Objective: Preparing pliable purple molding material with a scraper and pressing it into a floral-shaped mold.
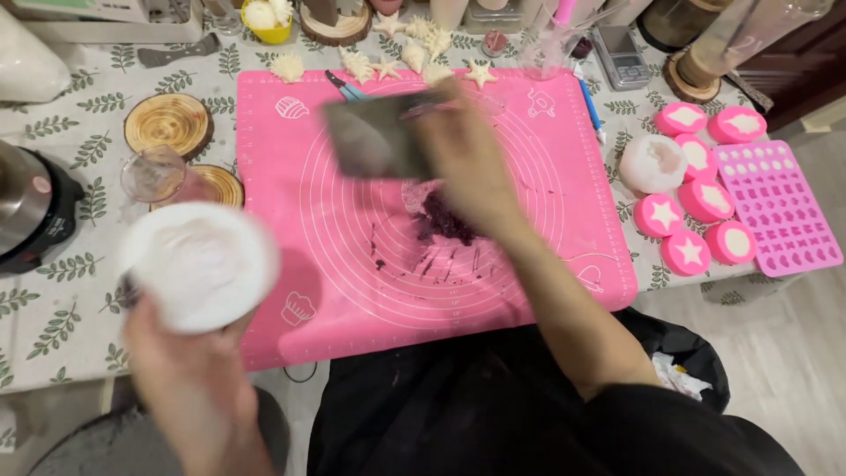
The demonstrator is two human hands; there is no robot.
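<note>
My left hand holds up a round white container with pale powder in it, at the lower left over the table's edge. My right hand grips a flat grey metal scraper, blurred, above the pink silicone mat. A dark purple crumbly heap lies on the mat just under my right hand, with purple smears beside it.
Several round pink moulds with white stars and a pink tray mould lie at right. Wooden slice coasters, a clear glass and a steel kettle stand at left. Pale shell shapes and a small scale sit behind the mat.
</note>
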